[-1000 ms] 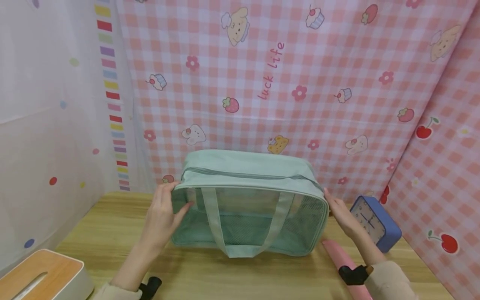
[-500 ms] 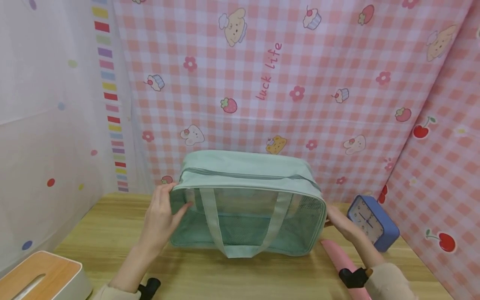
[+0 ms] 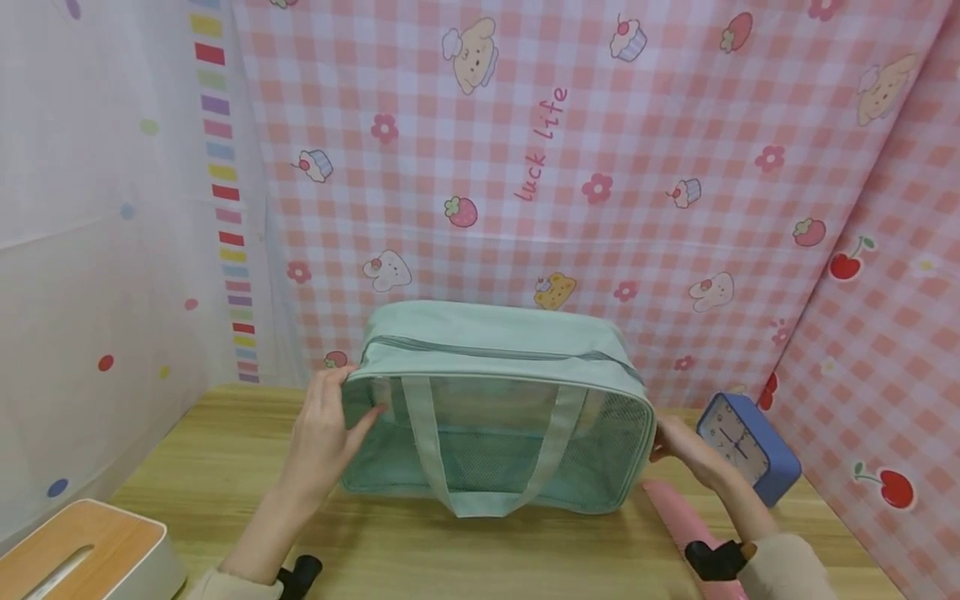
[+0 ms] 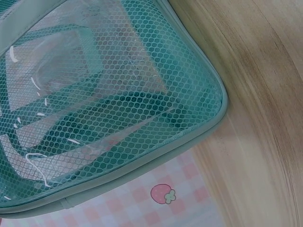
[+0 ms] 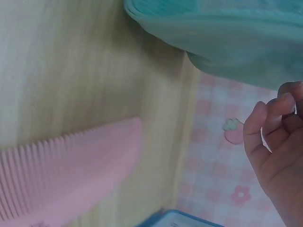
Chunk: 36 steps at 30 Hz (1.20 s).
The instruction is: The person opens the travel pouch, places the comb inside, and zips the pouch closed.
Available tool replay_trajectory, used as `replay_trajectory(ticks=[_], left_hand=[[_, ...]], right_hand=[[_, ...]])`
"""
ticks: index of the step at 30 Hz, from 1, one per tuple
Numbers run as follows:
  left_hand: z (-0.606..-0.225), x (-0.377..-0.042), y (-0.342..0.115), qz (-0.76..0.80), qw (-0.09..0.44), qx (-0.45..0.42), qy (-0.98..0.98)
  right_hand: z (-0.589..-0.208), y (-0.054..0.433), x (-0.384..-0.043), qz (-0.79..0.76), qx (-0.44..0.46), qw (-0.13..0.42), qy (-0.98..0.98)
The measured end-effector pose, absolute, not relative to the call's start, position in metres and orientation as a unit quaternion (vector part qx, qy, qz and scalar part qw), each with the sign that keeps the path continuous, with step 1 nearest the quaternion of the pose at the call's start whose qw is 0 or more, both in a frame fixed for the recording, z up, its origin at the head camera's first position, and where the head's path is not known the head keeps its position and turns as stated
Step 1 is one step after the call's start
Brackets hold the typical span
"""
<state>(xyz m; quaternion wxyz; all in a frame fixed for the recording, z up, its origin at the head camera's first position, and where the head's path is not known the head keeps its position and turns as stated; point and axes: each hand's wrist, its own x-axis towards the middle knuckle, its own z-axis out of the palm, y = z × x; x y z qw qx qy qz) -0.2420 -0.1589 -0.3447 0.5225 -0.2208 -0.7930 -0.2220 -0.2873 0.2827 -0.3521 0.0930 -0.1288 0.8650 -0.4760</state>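
A mint-green travel bag (image 3: 498, 400) with clear mesh front and two straps stands upright on the wooden table; its top zipper (image 3: 480, 348) runs down towards the right side. My left hand (image 3: 322, 429) grips the bag's left upper edge, thumb over the front panel. The left wrist view shows the mesh panel (image 4: 118, 118), but not that hand. At the bag's right side is my right hand (image 3: 686, 446), its fingers curled and partly behind the side. In the right wrist view its fingers (image 5: 279, 113) meet the bag's side, their foremost tips cut off by the frame.
A pink comb (image 3: 678, 512) lies below my right forearm. Behind that forearm stands a blue alarm clock (image 3: 750, 446). A white tissue box (image 3: 90, 550) with a wooden lid sits front left. A pink checked cloth (image 3: 480, 167) hangs behind the bag.
My right hand has slid down along the bag's right side, its fingers now more curled. My left hand and the bag stay in place.
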Motion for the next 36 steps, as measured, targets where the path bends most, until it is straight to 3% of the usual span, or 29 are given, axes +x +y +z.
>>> replay_trajectory(ticks=[13, 27, 36], left_hand=[[-0.344, -0.240, -0.159, -0.223, 0.521, -0.216, -0.795], [-0.346, -0.241, -0.158, -0.223, 0.525, -0.210, -0.794], [-0.345, -0.240, -0.157, -0.219, 0.526, -0.207, -0.795]], right_hand=[[-0.319, 0.290, -0.280, -0.303, -0.136, -0.001, 0.943], [-0.306, 0.293, -0.277, -0.300, -0.118, 0.009, 0.947], [-0.302, 0.290, -0.274, -0.297, -0.125, -0.015, 0.947]])
